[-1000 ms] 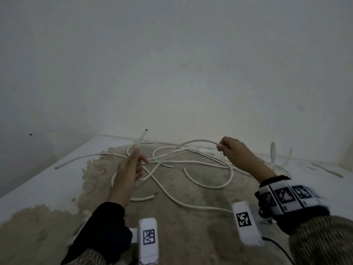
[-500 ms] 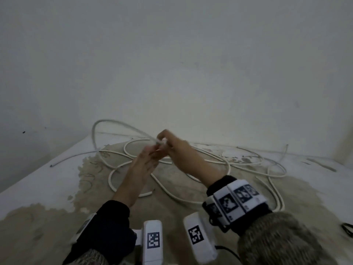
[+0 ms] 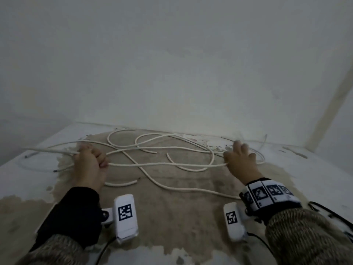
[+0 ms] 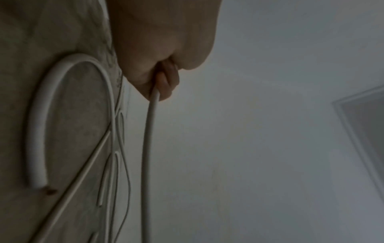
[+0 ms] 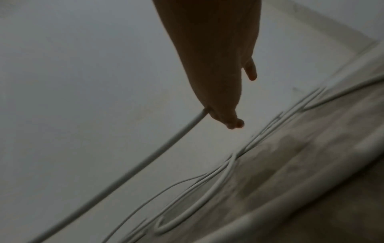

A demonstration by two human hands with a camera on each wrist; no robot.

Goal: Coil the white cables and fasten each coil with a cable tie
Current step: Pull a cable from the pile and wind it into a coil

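Here, white cable [image 3: 166, 164] taut between both hands, left hand [image 3: 89, 165] and right hand [image 3: 241, 161].

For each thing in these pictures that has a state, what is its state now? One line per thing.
Left hand: fingers curled, grips the held cable.
Right hand: thumb and finger pinch the same cable, other fingers spread.
Held cable: stretched between the two hands, uncoiled.
Other white cables: loose, crossing each other on the table, uncoiled, untied.
Table: surface stained and worn.

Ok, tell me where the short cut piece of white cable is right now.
In the head view the short cable piece lies loose on the brown stained floor, just near-side of the left hand, beside the long cable stretched between both hands.
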